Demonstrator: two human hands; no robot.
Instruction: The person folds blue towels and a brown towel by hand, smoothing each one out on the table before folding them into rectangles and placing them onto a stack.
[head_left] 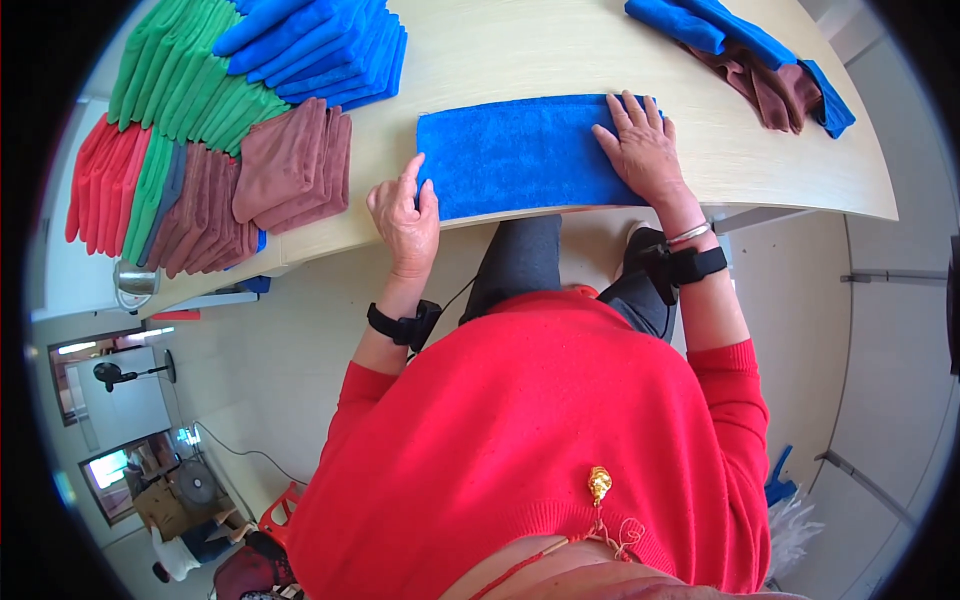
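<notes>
A blue cloth (pixel 525 150), folded to a long rectangle, lies flat along the near edge of the table. My right hand (pixel 643 150) rests on its right end, palm down with the fingers stretched out. At the cloth's left edge is my left hand (pixel 405 218), index finger extended and thumb apart from it, the other fingers partly curled. I see nothing held in it; the index fingertip and thumb are at the cloth's edge. Folded brown cloths (pixel 290 165) are stacked just left of that hand.
Stacks of folded blue cloths (pixel 330 50), green cloths (pixel 185 70) and red cloths (pixel 100 185) fill the table's left side. Loose blue and brown cloths (pixel 765 80) lie crumpled at the far right. Another person (pixel 190 550) is low on the left, near a fan (pixel 196 482).
</notes>
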